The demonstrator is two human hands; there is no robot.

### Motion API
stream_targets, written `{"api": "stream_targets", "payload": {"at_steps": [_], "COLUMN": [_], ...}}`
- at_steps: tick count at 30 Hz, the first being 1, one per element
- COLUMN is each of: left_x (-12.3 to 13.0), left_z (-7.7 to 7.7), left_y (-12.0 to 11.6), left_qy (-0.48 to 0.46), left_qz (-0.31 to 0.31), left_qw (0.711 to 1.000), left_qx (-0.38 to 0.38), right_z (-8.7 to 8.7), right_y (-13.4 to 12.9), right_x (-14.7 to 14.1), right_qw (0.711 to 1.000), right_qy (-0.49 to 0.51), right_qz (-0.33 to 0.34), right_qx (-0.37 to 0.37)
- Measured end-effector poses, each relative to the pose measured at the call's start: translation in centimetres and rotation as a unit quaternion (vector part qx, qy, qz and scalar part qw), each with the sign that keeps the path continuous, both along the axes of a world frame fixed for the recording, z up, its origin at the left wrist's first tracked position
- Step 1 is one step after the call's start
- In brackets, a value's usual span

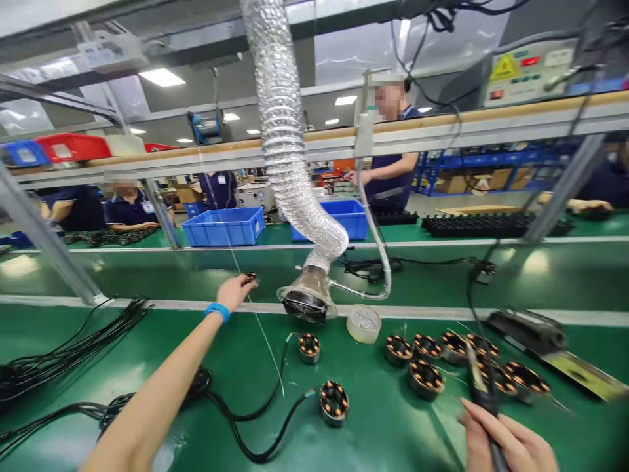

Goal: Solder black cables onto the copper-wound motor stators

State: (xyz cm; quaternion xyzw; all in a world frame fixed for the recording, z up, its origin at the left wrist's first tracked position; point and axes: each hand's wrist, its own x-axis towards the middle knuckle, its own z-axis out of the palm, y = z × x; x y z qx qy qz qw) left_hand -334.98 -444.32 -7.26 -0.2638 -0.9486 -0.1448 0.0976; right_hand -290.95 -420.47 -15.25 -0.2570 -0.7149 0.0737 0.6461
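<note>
Since its tip is presumably running hot, the right hand (508, 438) is gripping the soldering iron (484, 395) by its handle near clustered stators (426, 391); the left hand (234, 291) is pinching a small dark part (250, 278) over the far green strip (142, 270).

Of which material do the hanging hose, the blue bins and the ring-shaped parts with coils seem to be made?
Hanging hose: probably aluminium foil, shiny, silvery and crinkled.
Blue bins: likely moulded plastic, uniformly coloured, slight sheen.
Ring-shaped parts: seemingly metal outside, greyish sheen; coils look coppery, perhaps copper wire.
</note>
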Motion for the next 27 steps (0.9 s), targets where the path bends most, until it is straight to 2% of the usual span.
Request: {"api": "stream_targets", "payload": {"at_steps": [2,6,8,9,12,14,16,19,21,23,27], "left_x": [1.4,5.5,9.0,11.2,18.6,23.3,27.3,31.7,33.7,34.8,35.2], "left_z": [1.2,2.4,2.7,2.8,3.2,3.1,2.5,0.9,-0.4,-1.6,-3.1], "left_y": [-2.2,-6.7,-8.6,-9.3,-9.6,-8.3,-6.1,-1.5,1.9,5.2,10.4], "left_qy": [0.012,0.068,0.115,0.127,0.139,0.135,0.107,0.022,-0.018,-0.029,-0.034], "left_qz": [0.004,0.024,0.02,-0.001,-0.053,-0.141,-0.25,-0.353,-0.376,-0.393,-0.393], "left_qw": [1.0,0.997,0.992,0.99,0.984,0.97,0.949,0.931,0.926,0.919,0.917], "left_qx": [0.001,0.024,0.05,0.055,0.101,0.146,0.162,0.092,0.018,-0.024,-0.065], "right_z": [0.3,0.6,0.8,0.8,0.8,0.7,0.4,0.2,0.2,0.3,0.4], "right_y": [-1.1,-2.3,-2.5,-2.6,-2.8,-2.8,-2.7,-2.4,-2.2,-2.0,-1.8], "right_x": [0.4,0.7,0.9,1.0,1.1,1.1,1.1,1.2,1.2,1.3,1.3], "right_qw": [0.999,0.998,0.997,0.997,0.996,0.996,0.996,0.997,0.998,0.999,0.999], "right_qy": [-0.018,-0.026,-0.026,-0.024,-0.019,-0.021,-0.021,-0.011,0.004,0.012,0.001], "right_qz": [0.014,0.05,0.064,0.069,0.085,0.091,0.09,0.071,0.054,0.039,0.024], "right_qx": [0.046,0.034,0.02,0.015,0.012,0.01,0.01,0.016,0.022,0.025,0.034]}}
